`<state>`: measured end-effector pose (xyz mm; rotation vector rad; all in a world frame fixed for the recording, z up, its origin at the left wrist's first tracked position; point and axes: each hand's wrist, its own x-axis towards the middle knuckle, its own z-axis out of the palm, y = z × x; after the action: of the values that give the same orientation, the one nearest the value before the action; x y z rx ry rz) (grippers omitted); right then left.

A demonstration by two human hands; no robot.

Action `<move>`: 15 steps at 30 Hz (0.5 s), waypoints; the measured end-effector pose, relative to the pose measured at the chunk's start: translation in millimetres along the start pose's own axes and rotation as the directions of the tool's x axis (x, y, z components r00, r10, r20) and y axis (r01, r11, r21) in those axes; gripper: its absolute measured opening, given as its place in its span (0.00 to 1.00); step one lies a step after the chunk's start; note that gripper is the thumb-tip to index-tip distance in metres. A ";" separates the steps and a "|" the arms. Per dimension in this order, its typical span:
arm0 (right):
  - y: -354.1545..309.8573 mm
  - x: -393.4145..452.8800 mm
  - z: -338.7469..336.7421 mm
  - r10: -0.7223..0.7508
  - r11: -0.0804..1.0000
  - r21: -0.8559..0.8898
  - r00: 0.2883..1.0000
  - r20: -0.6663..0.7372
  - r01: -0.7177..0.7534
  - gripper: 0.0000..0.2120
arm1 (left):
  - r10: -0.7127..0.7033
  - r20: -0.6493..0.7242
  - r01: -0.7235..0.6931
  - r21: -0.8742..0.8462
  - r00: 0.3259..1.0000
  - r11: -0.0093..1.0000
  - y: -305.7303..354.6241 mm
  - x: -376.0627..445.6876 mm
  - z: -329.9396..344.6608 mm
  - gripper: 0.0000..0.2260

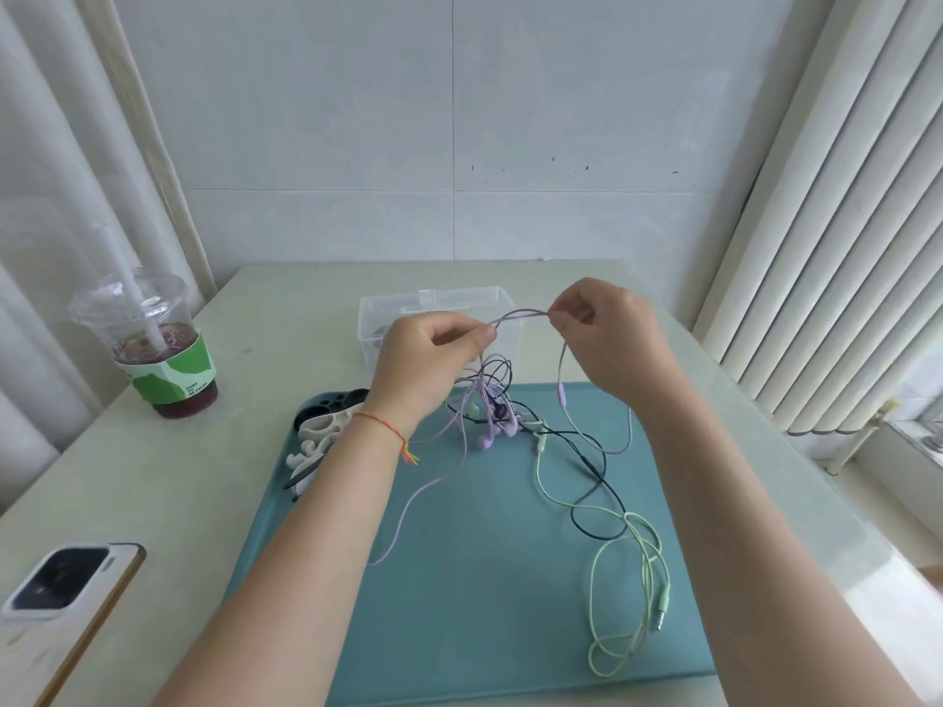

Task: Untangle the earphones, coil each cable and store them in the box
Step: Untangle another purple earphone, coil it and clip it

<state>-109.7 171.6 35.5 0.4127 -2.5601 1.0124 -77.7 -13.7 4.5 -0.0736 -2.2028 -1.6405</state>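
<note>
Plainly, the risk lay in the knot — pulling the lilac cable [520, 314] taut between the hands could have cinched the tangle [490, 400] hanging below it, where lilac, black and green earphones crossed over the far edge of the teal mat [459, 604]. A jerk might also have dragged the green cable [620, 579] off the mat's right side. The left hand [433, 359] had fingers curled, pinching the lilac cable at its tips; the right hand [607, 334] pinched the same strand likewise — both raised above the counter [153, 477]. The clear box [439, 313] stood just behind them, toward the counter's far edge.
</note>
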 end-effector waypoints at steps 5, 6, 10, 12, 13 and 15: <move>-18.5 -8.9 1.4 -0.267 0.958 0.127 0.962 0.063 0.258 0.17 | -0.024 0.126 0.037 -0.107 0.992 0.994 5.4 -5.2 8.0 0.04; -22.7 -10.7 3.3 -0.282 0.952 0.152 0.953 0.111 0.264 0.16 | -0.023 0.141 0.039 -0.114 0.990 0.993 5.3 -5.7 9.0 0.05; -24.1 -12.1 11.7 -0.160 0.987 0.009 0.961 0.228 0.162 0.15 | -0.016 0.182 0.027 -0.059 0.983 0.998 2.2 -5.4 7.5 0.03; -20.0 -12.2 11.8 -0.117 0.988 -0.066 0.955 0.271 0.140 0.15 | -0.015 0.218 0.002 0.059 0.976 0.998 -1.7 -5.2 7.2 0.06; -18.4 -11.8 10.7 -0.104 0.987 -0.083 0.950 0.296 0.134 0.15 | -0.021 0.236 -0.007 0.121 0.972 0.993 -4.3 -5.0 7.6 0.08; -17.9 -9.5 8.5 -0.049 0.992 -0.098 0.945 0.324 0.085 0.15 | -0.051 0.269 -0.014 0.232 0.962 0.973 -8.9 -5.5 8.2 0.07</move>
<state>-96.1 154.5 36.3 0.6790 -2.8502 0.8310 -77.3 -7.9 -7.5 -0.2286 -2.5958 -1.4419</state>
